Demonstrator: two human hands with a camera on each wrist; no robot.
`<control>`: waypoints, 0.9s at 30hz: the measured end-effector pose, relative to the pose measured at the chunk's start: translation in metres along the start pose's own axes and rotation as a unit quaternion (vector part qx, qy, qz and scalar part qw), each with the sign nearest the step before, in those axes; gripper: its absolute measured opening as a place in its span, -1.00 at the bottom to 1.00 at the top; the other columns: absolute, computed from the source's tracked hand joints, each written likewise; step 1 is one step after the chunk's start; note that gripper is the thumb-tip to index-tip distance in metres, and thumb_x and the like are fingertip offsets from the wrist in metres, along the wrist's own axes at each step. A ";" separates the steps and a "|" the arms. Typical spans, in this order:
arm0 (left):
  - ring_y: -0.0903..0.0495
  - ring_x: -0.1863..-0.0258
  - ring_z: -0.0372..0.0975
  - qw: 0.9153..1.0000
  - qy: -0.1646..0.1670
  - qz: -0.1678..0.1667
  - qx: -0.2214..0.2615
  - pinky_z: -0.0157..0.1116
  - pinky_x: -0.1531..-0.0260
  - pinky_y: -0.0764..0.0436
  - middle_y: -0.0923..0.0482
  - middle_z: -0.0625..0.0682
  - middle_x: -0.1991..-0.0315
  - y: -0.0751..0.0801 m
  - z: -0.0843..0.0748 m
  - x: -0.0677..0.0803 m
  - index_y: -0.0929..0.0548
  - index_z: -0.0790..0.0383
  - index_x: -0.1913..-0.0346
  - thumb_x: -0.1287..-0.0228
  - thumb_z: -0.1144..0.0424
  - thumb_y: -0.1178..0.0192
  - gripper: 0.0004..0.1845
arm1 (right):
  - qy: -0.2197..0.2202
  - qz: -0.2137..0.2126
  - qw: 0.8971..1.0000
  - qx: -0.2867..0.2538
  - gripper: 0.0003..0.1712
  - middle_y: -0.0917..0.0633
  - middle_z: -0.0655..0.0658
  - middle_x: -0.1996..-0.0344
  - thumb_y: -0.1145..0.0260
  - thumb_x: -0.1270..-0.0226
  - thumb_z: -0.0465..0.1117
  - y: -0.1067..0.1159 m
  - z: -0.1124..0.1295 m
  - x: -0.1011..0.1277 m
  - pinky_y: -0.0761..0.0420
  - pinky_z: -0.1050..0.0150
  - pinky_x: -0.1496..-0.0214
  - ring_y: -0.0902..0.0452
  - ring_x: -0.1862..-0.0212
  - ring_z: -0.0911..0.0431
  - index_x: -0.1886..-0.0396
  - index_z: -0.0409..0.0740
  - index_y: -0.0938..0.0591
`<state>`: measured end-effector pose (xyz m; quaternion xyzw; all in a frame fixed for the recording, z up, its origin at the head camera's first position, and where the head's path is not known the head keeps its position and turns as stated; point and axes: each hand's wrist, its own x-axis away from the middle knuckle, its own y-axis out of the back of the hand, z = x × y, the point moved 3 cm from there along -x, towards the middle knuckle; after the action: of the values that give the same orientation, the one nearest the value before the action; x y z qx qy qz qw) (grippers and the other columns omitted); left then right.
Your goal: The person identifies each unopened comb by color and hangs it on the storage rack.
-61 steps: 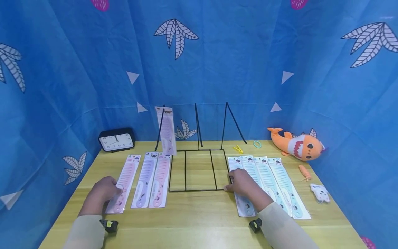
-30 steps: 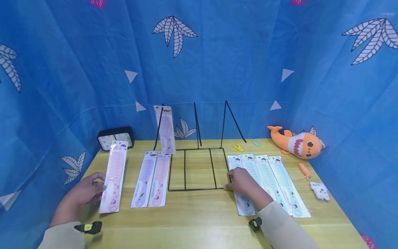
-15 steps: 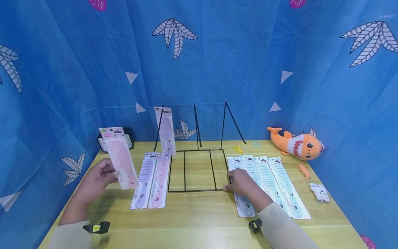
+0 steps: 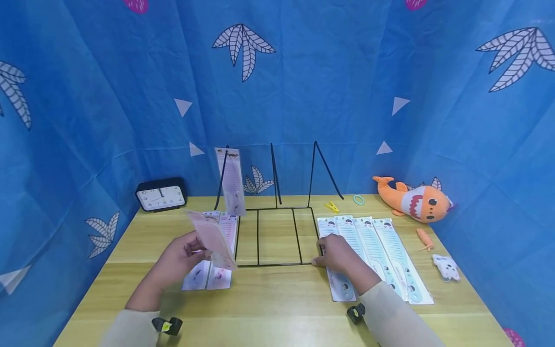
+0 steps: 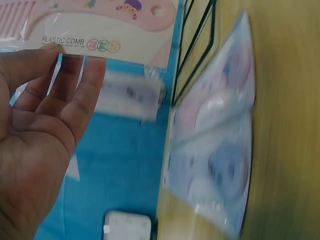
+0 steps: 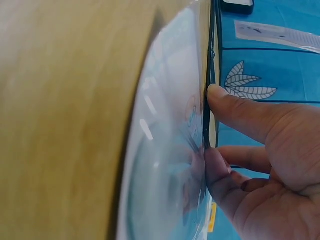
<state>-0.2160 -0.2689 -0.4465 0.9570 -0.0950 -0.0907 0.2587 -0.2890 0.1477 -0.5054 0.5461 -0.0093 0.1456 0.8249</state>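
Holding the pink packaged comb [image 4: 212, 239] pinched by its lower card edge between my left hand [image 4: 178, 260] thumb and fingers, I have it lifted off the table [image 4: 277, 308], tilted, hanging over the two flat packs just left of the wire rack [image 4: 274, 236]. To do this step well, I judge I should keep the pinch low on the card (the film is slick and the pack flexes), turn the pack upright, and line its long edge with a rack slot before letting it lean against a divider, as the one standing comb pack [image 4: 231, 180] leans in the leftmost slot. My right hand [image 4: 340, 255] rests at the rack's front right corner, thumb and fingertip touching the wire, fingers only lightly bent, lying over the nearest blue comb pack [image 4: 340, 284]; keeping the frame steady there seems wise, since a light wire rack could slide. Counting: one pink pack in my hand, one standing in the rack, two flat comb packs [image 4: 210, 274] to the left, four blue packs to the right. The rack shows three upright dividers. Farther out: one clock [image 4: 162, 196], one plush shark [image 4: 414, 201], one yellow clip [image 4: 332, 207], one green ring [image 4: 358, 200], one small orange toy [image 4: 424, 239], one small white toy [image 4: 446, 268].
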 end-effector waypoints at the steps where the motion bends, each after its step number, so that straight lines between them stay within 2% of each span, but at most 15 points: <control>1: -0.78 -0.12 -0.15 1.000 0.003 0.007 -0.001 -0.31 -0.07 -0.83 -0.79 0.08 -0.17 -0.005 -0.003 -0.002 -0.68 0.08 -0.25 -0.54 0.49 -0.26 -0.64 | 0.001 0.000 1.000 -0.001 -0.25 -0.76 -0.30 -0.18 -0.71 -0.24 -0.02 0.000 0.000 0.000 -0.72 -0.12 -0.35 -0.68 -0.11 -0.05 -0.33 -0.28 -0.71; 4: -0.80 -0.10 -0.10 1.000 0.007 0.019 -0.003 -0.25 -0.08 -0.86 -0.81 0.06 -0.11 -0.022 -0.011 -0.007 -0.70 0.07 -0.12 -0.53 0.50 -0.27 -0.72 | -0.001 0.003 1.000 -0.003 -0.24 -0.75 -0.31 -0.21 -0.71 -0.25 -0.02 0.000 0.000 0.000 -0.71 -0.14 -0.38 -0.68 -0.16 -0.08 -0.35 -0.29 -0.70; 9: -0.81 -0.07 -0.10 0.999 -0.023 0.043 -0.023 -0.17 -0.10 -0.87 -0.83 0.06 -0.09 -0.045 -0.023 -0.018 -0.69 0.08 0.00 -0.54 0.47 -0.28 -0.80 | -0.008 0.002 1.000 -0.008 -0.24 -0.75 -0.30 -0.23 -0.71 -0.25 -0.03 0.001 0.000 0.001 -0.71 -0.13 -0.38 -0.68 -0.14 -0.05 -0.36 -0.28 -0.70; 13: -0.81 -0.07 -0.13 0.996 -0.045 0.052 -0.062 -0.09 -0.12 -0.86 -0.84 0.00 -0.06 -0.058 -0.031 -0.025 -0.64 0.02 0.07 -0.56 0.44 -0.27 -0.81 | -0.003 0.001 1.000 -0.007 -0.25 -0.76 -0.31 -0.20 -0.71 -0.25 -0.03 0.001 0.001 0.002 -0.72 -0.13 -0.36 -0.69 -0.14 -0.07 -0.35 -0.28 -0.70; 16: -0.79 -0.07 -0.14 0.995 -0.049 0.057 -0.069 -0.10 -0.10 -0.85 -0.82 -0.06 -0.03 -0.066 -0.036 -0.030 -0.62 0.00 0.08 -0.58 0.43 -0.26 -0.80 | -0.004 0.004 1.000 -0.007 -0.25 -0.76 -0.30 -0.19 -0.71 -0.25 -0.03 0.001 0.001 0.003 -0.72 -0.13 -0.36 -0.69 -0.16 -0.09 -0.35 -0.28 -0.70; 18: -0.78 -0.10 -0.15 0.995 -0.050 0.061 -0.065 -0.11 -0.10 -0.84 -0.81 -0.08 -0.02 -0.069 -0.040 -0.034 -0.63 0.00 0.07 -0.58 0.43 -0.25 -0.81 | -0.001 0.002 1.000 -0.006 -0.29 -0.77 -0.26 -0.11 -0.71 -0.24 -0.04 0.001 0.001 0.003 -0.76 -0.09 -0.26 -0.69 -0.08 -0.05 -0.31 -0.27 -0.73; 20: -0.77 -0.11 -0.15 0.995 -0.050 0.063 -0.066 -0.10 -0.12 -0.84 -0.79 -0.10 -0.01 -0.072 -0.043 -0.038 -0.64 -0.01 0.06 -0.59 0.43 -0.24 -0.80 | 0.005 -0.002 1.000 -0.007 -0.38 -0.78 -0.19 0.05 -0.72 -0.22 -0.05 0.001 0.001 0.003 -0.77 -0.01 -0.09 -0.66 0.07 0.00 -0.20 -0.24 -0.77; 23: -0.76 -0.10 -0.16 0.995 -0.050 0.062 -0.067 -0.07 -0.13 -0.85 -0.78 -0.11 0.00 -0.075 -0.046 -0.042 -0.64 -0.01 0.06 -0.58 0.44 -0.23 -0.79 | 0.018 -0.011 1.000 -0.007 -0.53 -0.69 -0.10 0.31 -0.74 -0.19 -0.07 0.001 0.001 0.002 -0.65 0.11 0.18 -0.54 0.26 0.04 0.01 -0.20 -0.79; 27: -0.75 -0.08 -0.17 0.996 -0.045 0.055 -0.063 -0.08 -0.15 -0.85 -0.79 -0.12 0.02 -0.077 -0.047 -0.046 -0.64 -0.02 0.07 -0.57 0.45 -0.23 -0.78 | 0.026 -0.013 1.000 -0.008 -0.63 -0.60 -0.07 0.42 -0.73 -0.20 -0.07 0.000 0.000 0.000 -0.52 0.17 0.30 -0.49 0.33 0.06 0.18 -0.15 -0.76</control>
<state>-0.2391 -0.1705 -0.4404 0.9272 -0.1530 -0.1246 0.3184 -0.2887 0.1476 -0.5050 0.5358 0.0183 0.1495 0.8308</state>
